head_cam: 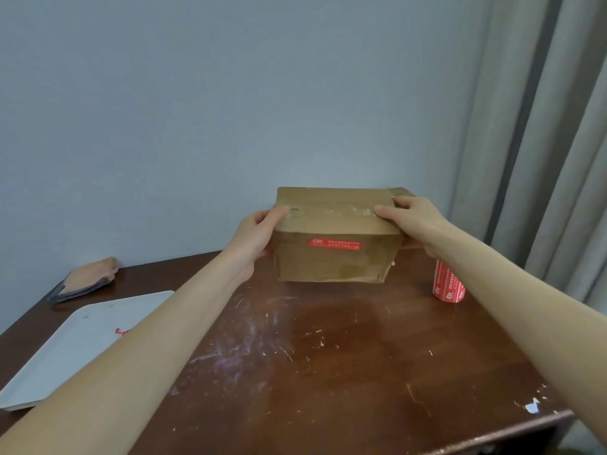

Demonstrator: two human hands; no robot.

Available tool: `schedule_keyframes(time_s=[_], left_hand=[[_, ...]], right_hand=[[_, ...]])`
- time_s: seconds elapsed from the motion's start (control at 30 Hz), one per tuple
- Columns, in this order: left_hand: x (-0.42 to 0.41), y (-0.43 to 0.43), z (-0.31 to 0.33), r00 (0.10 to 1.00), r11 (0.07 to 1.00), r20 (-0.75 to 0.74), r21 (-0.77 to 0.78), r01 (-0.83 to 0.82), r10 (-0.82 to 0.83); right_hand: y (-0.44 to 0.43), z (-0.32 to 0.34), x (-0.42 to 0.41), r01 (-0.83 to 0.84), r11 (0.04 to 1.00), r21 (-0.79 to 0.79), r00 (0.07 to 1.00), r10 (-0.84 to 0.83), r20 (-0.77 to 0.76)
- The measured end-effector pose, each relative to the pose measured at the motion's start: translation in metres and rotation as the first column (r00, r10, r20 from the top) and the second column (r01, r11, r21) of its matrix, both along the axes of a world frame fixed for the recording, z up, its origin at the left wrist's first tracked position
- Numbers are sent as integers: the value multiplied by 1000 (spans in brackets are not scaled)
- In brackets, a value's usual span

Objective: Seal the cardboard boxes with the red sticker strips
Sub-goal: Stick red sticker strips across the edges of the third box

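A brown cardboard box (pixel 335 257) sits tilted at the far side of the wooden table, its flaps closed. A red sticker strip (pixel 334 243) runs across its front upper edge. My left hand (pixel 258 236) grips the box's left side, thumb on top. On the box's right top corner lies my right hand (pixel 414 221), fingers wrapped round the side. A roll of red sticker strips (pixel 448 284) stands upright on the table just right of the box, below my right forearm.
A white tray (pixel 75 343) with a small red scrap on it lies at the table's left. A folded cloth (pixel 86 279) lies at the far left by the wall. A grey curtain (pixel 542 142) hangs at right. The table (pixel 328 372) is scratched.
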State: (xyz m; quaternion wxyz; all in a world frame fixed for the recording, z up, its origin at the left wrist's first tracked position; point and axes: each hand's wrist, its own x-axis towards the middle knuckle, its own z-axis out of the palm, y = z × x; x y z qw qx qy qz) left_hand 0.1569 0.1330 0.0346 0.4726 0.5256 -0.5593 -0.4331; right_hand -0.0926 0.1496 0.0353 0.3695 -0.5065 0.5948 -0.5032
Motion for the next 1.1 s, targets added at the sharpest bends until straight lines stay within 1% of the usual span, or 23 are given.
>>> schedule_keyframes(time_s=[0.07,0.17,0.27,0.37,0.43,0.57,0.7,0.8,0.9,1.0,1.1], left_hand=[[-1,0,-4,999,999,22,11,50,-50],[-4,2,-13,993,992,7,42,118,-119],[-6,1,-23,993,991,8,52,120,-120],[-7,0,-33,993,993,-2,35,117,-117],[-7,-2,-40,995,994,1,26,102,-102],[-7,-7,-49,994,998,92,-36,56,-52],[-9,-9,-54,989,995,146,-96,36,-22],[-12,-9,-52,982,992,188,-120,24,-1],[-14,-9,-51,964,987,264,-162,18,25],[-17,-9,-49,916,976,392,-217,1,86],[-20,-14,-46,893,973,433,-229,-24,125]], right_hand=[[-3,-1,-1,31,999,17,999,-31,-28],[-8,-5,0,101,994,37,988,-96,-117],[-9,-10,0,148,988,47,960,-132,-249],[-8,-14,1,125,992,24,913,-106,-395],[-8,-17,2,115,993,32,884,-87,-460],[-8,-25,7,80,995,67,853,-34,-520],[-7,-25,11,43,999,27,806,-19,-592],[-5,-24,16,-8,1000,24,748,22,-664],[-7,-26,17,22,1000,13,682,-6,-731],[-15,-26,15,40,999,1,686,-27,-727],[-20,-23,14,35,999,18,668,-10,-744]])
